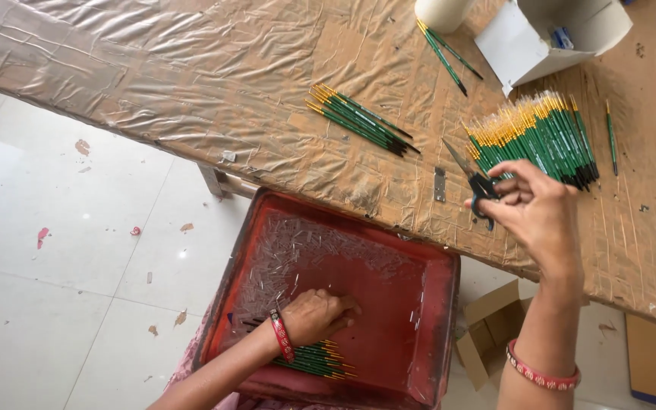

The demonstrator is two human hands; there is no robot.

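- Right hand [540, 209] grips scissors [474, 181] over the counter [191, 68] — blades could nick the brushes [544, 137].
- Left hand [316, 315], curled on brushes in the tray [438, 334] — they may scatter.

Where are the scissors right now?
The scissors are in the right hand, held over the plastic-covered table, just left of the big pile of green brushes.

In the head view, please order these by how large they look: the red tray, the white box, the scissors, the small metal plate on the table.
1. red tray
2. white box, cut off by the frame edge
3. scissors, partly hidden in the right hand
4. metal plate
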